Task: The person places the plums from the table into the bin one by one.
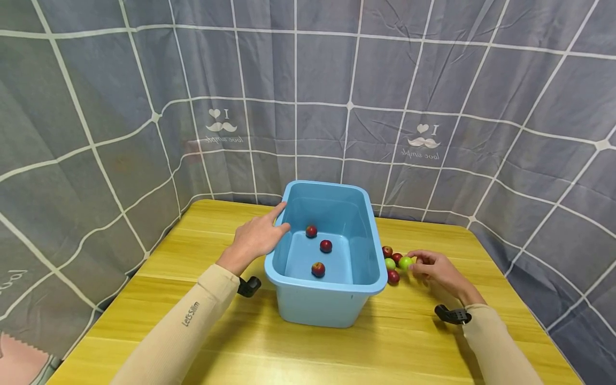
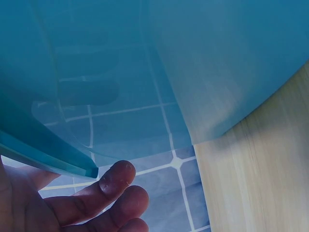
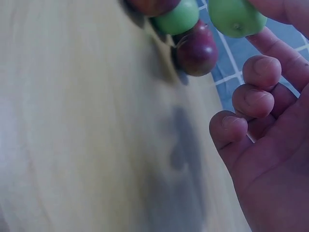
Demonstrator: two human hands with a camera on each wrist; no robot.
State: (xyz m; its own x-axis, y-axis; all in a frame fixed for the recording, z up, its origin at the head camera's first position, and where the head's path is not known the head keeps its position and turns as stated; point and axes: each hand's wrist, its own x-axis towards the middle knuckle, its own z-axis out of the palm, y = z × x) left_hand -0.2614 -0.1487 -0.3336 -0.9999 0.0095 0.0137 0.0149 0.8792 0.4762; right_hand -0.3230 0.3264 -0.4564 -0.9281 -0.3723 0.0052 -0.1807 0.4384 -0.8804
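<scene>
My left hand [image 1: 257, 235] holds the left rim of a blue plastic bin [image 1: 317, 299], its thumb over the edge. In the left wrist view, curled fingers [image 2: 120, 174] show under the bin's rim [image 2: 58, 159]. Inside the bin, on its floor, lie three small red apples, one of them the front apple [image 1: 318, 269]. To the right of the bin, my right hand [image 1: 440, 272] pinches a small green apple [image 3: 236, 17] between thumb and index finger. The other fingers [image 3: 256, 101] are loosely curled. Beside it sit another green apple [image 1: 390, 263] and several red apples, including a near one [image 1: 393, 277].
The bin and fruit stand on a yellow wooden table [image 1: 216, 342]. A grey curtain [image 1: 317, 69] with white grid lines hangs behind and along both sides. Each wrist wears a black strap device, such as the right one [image 1: 452, 314].
</scene>
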